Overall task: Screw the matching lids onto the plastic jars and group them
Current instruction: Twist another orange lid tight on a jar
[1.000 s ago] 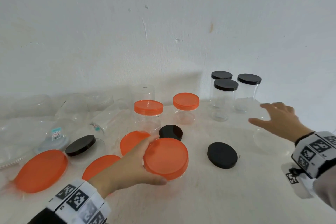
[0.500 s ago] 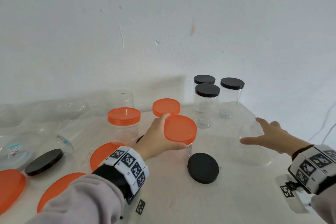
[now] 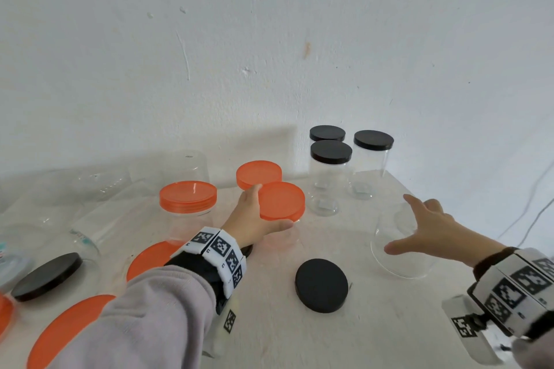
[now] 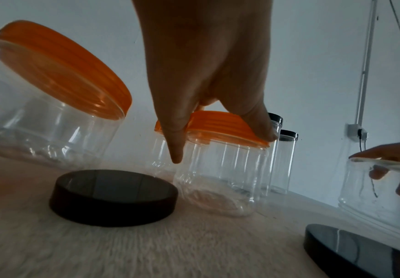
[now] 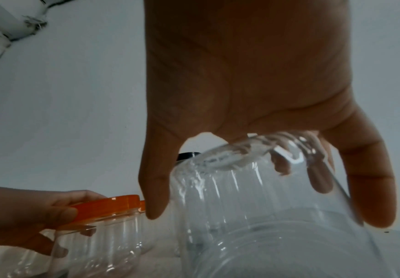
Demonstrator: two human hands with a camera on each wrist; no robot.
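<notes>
Overhead, from the head view, we see the left hand (image 3: 254, 213) gripping an orange-lidded jar (image 3: 281, 204) by its lid rim, beside two more orange-lidded jars (image 3: 188, 198) near the middle of the table (image 3: 374, 338). Our right hand (image 3: 431, 228) is spread over an open clear jar (image 3: 401, 249) at the near right; three black-lidded jars (image 3: 331, 159) stand grouped at the far right, and a loose black lid (image 3: 321, 285) lies near us between the hands.

Next, in the left wrist view, thumb and fingers (image 4: 175, 143) pinch the orange lid (image 4: 220, 127) across its edge, with the jar's base on or just above the table; we cannot tell which. We judge these jars light, thin-walled and easily squeezed, so we hold the stiff lid or the threaded neck, not the mid-wall.

Finally, in the right wrist view, the right hand's fingers (image 5: 370, 188) curl down round the clear jar's top end (image 5: 241, 156), thumb on the left wall. The smooth plastic looks slippery; we recommend a wide, even grip.
</notes>
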